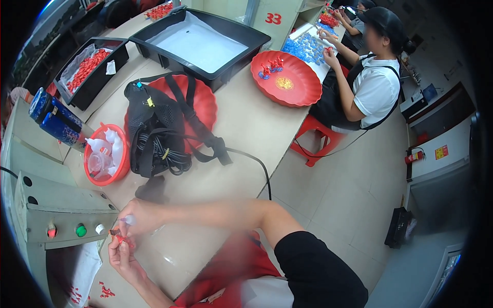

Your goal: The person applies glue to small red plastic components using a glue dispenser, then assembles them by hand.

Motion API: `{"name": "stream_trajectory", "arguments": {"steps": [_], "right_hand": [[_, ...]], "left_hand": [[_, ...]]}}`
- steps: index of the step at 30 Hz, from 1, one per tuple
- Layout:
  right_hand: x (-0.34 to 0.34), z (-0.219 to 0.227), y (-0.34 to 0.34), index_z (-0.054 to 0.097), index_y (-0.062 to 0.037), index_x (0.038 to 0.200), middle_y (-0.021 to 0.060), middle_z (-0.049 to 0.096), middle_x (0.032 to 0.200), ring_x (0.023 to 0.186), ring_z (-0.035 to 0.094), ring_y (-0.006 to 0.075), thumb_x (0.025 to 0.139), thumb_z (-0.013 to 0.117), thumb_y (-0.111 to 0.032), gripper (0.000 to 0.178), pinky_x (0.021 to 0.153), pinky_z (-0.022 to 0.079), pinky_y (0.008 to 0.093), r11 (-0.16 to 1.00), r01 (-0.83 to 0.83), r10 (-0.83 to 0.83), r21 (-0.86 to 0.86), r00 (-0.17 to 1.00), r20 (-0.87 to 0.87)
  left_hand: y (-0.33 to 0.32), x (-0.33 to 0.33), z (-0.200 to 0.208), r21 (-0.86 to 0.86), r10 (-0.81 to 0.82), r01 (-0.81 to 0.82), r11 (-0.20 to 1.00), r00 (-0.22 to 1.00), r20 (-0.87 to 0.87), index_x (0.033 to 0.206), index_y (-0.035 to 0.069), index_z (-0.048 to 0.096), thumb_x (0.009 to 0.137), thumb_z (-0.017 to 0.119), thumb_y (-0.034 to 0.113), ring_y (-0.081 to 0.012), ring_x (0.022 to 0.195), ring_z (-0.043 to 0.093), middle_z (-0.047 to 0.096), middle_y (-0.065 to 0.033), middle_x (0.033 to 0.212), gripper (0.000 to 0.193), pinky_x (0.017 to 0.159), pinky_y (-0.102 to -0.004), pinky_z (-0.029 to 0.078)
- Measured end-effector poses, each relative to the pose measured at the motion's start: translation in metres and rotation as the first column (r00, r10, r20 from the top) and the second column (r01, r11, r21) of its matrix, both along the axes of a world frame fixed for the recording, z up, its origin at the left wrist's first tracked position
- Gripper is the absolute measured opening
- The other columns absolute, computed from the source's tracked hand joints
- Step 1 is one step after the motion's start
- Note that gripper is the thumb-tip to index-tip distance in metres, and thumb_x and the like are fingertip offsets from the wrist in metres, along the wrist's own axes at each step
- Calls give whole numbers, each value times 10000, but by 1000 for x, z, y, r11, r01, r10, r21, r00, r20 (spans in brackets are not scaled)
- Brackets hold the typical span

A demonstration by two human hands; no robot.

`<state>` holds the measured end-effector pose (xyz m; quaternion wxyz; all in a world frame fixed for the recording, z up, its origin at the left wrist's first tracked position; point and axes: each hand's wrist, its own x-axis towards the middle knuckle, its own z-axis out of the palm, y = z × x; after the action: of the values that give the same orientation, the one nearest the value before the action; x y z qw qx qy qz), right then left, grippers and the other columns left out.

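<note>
Lower left: red piece point(125, 240) mostly covered by left hand point(123, 259), shape I cannot determine; white bottle point(130, 219) partly hidden by right hand point(139, 211).

Pale tiled floor point(328, 205); cream table point(241, 128); red stool point(309, 126).

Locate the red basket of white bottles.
In the head view, the red basket stands left of centre on the table, between the blue flask and the black bag.
</note>
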<state>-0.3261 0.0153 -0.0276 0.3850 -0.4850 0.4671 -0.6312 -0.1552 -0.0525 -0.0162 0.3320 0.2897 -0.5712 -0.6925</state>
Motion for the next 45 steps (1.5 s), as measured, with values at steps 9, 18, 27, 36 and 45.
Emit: {"name": "stream_trajectory", "arguments": {"steps": [9,18,27,36,45], "right_hand": [[8,-1,-1,650,-26,701,81,666,746,768,650,155,656,692,-15,63,689,501,276,1000,-18,19,-11,998,64],[24,-3,1,648,-27,700,47,659,725,831,642,170,658,705,-19,71,900,448,321,997,-74,73,31,997,25],[31,-16,-3,654,-2,696,66,641,676,633,613,139,627,643,31,77,564,488,255,982,-68,58,-178,997,-58],[31,-15,-3,659,-8,691,81,656,698,662,629,153,617,638,25,83,612,499,269,985,-50,37,-165,996,-83],[31,-11,0,634,-34,663,88,643,731,810,621,249,571,662,6,105,906,444,343,998,-52,51,-44,998,-44]], "left_hand": [[4,4,11,-7,8,-8,1000,1000,0,994,-17,554,816,576,50,-149,831,580,592,-108,983,191,732,-247,467],[11,26,3,29,29,-29,999,1000,1,992,-28,551,824,577,44,-148,787,580,603,-93,910,185,723,-253,474],[18,34,-8,105,39,-35,994,998,-39,1005,-24,551,831,574,48,-154,795,587,589,-84,904,190,705,-240,490],[18,34,-12,99,64,-60,993,997,-45,1012,-28,546,839,573,58,-160,794,595,588,-92,917,195,718,-244,500],[16,34,-20,106,51,-43,993,996,-78,1064,-33,516,852,548,68,-164,836,585,554,-218,1117,237,730,-229,474]]}}
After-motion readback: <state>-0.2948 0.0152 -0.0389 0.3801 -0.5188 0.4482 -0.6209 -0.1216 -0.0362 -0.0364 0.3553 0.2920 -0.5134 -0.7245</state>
